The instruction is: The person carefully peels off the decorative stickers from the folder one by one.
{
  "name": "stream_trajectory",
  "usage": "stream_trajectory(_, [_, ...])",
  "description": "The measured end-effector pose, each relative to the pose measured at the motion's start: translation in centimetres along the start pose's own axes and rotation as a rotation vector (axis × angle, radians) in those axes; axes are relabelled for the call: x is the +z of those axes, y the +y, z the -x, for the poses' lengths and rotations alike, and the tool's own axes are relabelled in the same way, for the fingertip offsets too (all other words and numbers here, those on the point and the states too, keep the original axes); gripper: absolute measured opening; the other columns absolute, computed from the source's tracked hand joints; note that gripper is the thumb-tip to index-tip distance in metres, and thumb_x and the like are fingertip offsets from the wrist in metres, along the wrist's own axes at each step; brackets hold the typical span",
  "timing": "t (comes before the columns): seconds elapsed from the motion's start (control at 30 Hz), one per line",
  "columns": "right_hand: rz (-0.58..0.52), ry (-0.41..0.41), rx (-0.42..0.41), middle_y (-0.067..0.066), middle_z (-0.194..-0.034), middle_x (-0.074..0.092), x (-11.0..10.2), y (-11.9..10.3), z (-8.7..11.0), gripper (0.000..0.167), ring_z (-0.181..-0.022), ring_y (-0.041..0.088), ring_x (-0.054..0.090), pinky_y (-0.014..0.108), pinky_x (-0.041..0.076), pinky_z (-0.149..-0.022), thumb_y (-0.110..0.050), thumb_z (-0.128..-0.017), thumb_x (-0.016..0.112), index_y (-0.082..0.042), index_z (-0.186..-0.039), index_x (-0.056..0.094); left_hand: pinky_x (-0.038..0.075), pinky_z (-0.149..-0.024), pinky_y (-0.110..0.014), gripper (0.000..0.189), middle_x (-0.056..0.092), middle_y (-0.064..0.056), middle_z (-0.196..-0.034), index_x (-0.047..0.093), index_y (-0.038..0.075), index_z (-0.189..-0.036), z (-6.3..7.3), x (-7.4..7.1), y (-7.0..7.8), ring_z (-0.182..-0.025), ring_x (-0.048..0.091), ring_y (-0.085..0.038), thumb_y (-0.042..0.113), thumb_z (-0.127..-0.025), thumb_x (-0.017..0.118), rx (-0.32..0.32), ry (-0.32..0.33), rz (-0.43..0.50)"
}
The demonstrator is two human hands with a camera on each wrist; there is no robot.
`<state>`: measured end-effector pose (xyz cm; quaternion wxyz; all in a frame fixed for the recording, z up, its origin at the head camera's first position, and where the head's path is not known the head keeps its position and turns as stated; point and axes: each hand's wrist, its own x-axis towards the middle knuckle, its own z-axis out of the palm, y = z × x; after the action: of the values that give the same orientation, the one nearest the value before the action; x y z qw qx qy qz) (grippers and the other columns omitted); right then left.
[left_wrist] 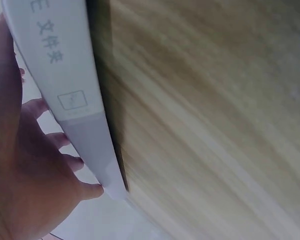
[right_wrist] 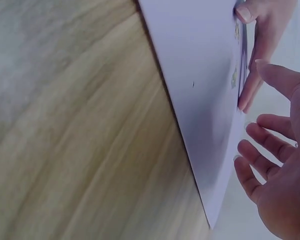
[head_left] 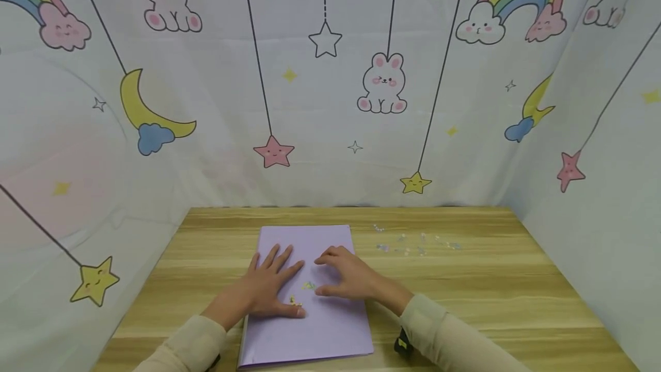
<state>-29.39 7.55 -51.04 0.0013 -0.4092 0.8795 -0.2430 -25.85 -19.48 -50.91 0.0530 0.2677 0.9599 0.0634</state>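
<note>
A pale purple file folder (head_left: 310,332) lies closed on the wooden table, its spine (left_wrist: 57,65) toward the left and printed with characters. My left hand (head_left: 268,289) rests on the folder's left half with fingers spread. Over the right half hovers my right hand (head_left: 353,277), fingers loosely bent and nothing in them; the right wrist view shows its fingertips (right_wrist: 242,145) apart from the cover. Two small yellowish sticker-like pieces lie on the cover: one (head_left: 308,285) by my right thumb, the other (head_left: 295,301) just above my left thumb.
Several small clear and pale sticker-like pieces (head_left: 405,250) are scattered on the table (head_left: 490,291) right of the folder. A dark object (head_left: 403,342) shows beneath my right sleeve. White cloth (head_left: 330,171) with cartoon prints hangs behind the table and along both sides.
</note>
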Motion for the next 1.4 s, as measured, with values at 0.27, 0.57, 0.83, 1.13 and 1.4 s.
stream_trajectory(0.27, [0.017,-0.023,0.008,-0.001,-0.12,0.065,0.7,-0.6,-0.8,0.044,-0.112,0.014,0.057,0.032,0.049,-0.101,-0.035,-0.092,0.084,-0.008,-0.125,0.074,0.013,-0.119,-0.078,0.115,0.017,-0.017,-0.176,0.038,0.026,-0.166,0.3,0.3,0.2,-0.16,0.009,-0.049,0.096,-0.077,0.056,0.004,0.011,0.0])
stream_trajectory(0.57, [0.04,-0.021,0.02,-0.002,-0.114,0.063,1.6,-0.8,-1.2,0.033,-0.108,0.013,0.056,0.03,0.049,-0.097,-0.025,-0.092,0.085,-0.008,-0.119,0.076,0.013,-0.119,-0.077,0.111,0.019,-0.016,-0.176,0.04,0.025,-0.165,-0.3,0.4,-0.1,-0.159,0.011,-0.05,0.092,-0.079,0.06,0.014,0.014,-0.032])
stream_trajectory(0.83, [0.045,-0.025,0.022,-0.002,-0.112,0.063,2.0,-0.9,-1.7,0.027,-0.104,0.011,0.056,0.029,0.049,-0.095,-0.02,-0.093,0.084,-0.008,-0.116,0.077,0.014,-0.118,-0.077,0.108,0.02,-0.018,-0.175,0.041,0.023,-0.165,-0.2,0.4,-0.1,-0.159,0.011,-0.051,0.089,-0.082,0.061,-0.003,0.015,-0.05])
stream_trajectory(1.13, [0.061,-0.002,0.028,-0.004,-0.111,0.063,2.5,-0.5,-2.3,0.024,-0.1,0.008,0.055,0.026,0.049,-0.091,-0.019,-0.094,0.083,-0.01,-0.116,0.078,0.016,-0.119,-0.076,0.104,0.022,-0.022,-0.173,0.042,0.019,-0.164,0.2,0.3,-0.2,-0.158,0.013,-0.054,0.084,-0.086,0.062,-0.014,0.013,-0.025])
stream_trajectory(1.4, [0.058,0.017,0.032,-0.007,-0.105,0.065,2.6,-0.5,-2.8,0.019,-0.094,0.006,0.056,0.024,0.05,-0.087,-0.017,-0.092,0.085,-0.011,-0.109,0.079,0.014,-0.121,-0.073,0.111,0.022,-0.02,-0.174,0.039,0.021,-0.166,0.1,0.1,0.0,-0.159,0.012,-0.052,0.089,-0.082,0.061,-0.039,-0.02,-0.04])
